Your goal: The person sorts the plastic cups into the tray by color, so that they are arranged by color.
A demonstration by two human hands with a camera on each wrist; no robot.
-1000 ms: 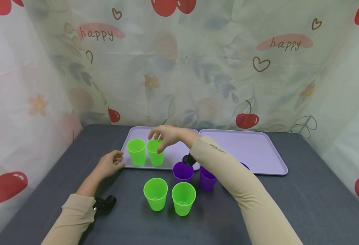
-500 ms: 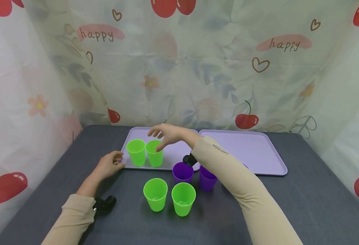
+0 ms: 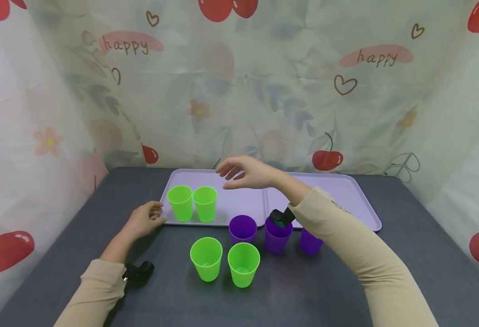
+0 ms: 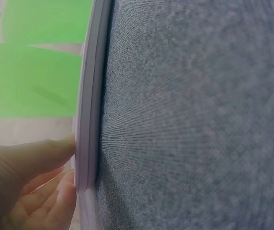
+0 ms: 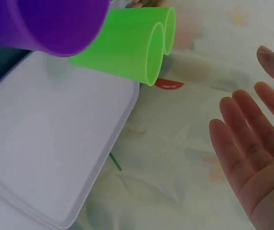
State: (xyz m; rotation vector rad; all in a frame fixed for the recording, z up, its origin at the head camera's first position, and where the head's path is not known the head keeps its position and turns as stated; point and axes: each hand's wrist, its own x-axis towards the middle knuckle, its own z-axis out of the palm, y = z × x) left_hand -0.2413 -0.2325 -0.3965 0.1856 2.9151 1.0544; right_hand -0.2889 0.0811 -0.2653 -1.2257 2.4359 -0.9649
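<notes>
My left hand [image 3: 143, 220] rests at the front left corner of the left lavender tray [image 3: 239, 204]. In the left wrist view, its thumb and fingertips hold the tray's rim [image 4: 86, 120]. Two green plastic cups, a left one [image 3: 180, 204] and a right one [image 3: 205, 205], stand upright side by side on that tray. My right hand [image 3: 249, 172] is raised above the tray, right of these cups and apart from them. The right wrist view shows its palm bare and its fingers [image 5: 242, 139] loosely extended, with the nearer green cup [image 5: 122, 50] beyond.
In front of the trays stand three purple cups [image 3: 242, 229] in a row, the rightmost partly behind the right sleeve. Nearer are two more green cups [image 3: 206, 259]. A second lavender tray [image 3: 343, 184] adjoins on the right. Printed cloth [image 3: 247, 91] hangs behind the table.
My right hand has let go of the right green cup on the tray, rising and moving right. More of the purple cups now shows. My left hand has stayed at the tray corner.
</notes>
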